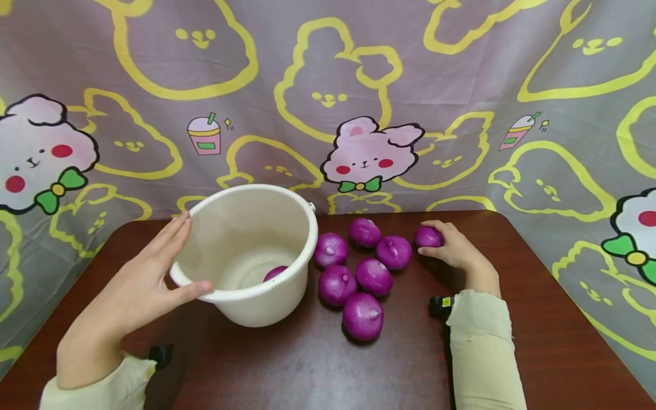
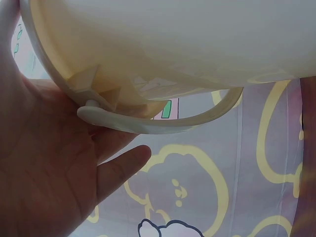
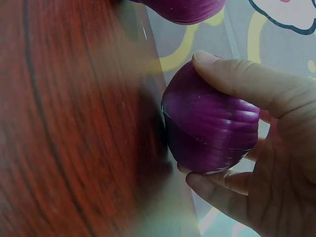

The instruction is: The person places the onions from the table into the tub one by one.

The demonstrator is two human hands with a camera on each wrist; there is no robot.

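My right hand grips a purple onion at the right of the group. In the right wrist view, the thumb lies over one side of this onion and fingers are at the opposite side. My left hand rests against the left rim of a white bucket, thumb at the near rim, fingers extended along the far side. The left wrist view has the bucket's handle beside that hand. Inside the bucket, part of one onion shows; the near wall hides the rest.
Several more purple onions lie together on the dark brown table, just right of the bucket. A patterned cloth hangs behind the table's back edge. Dark wrist devices are by both sleeves.
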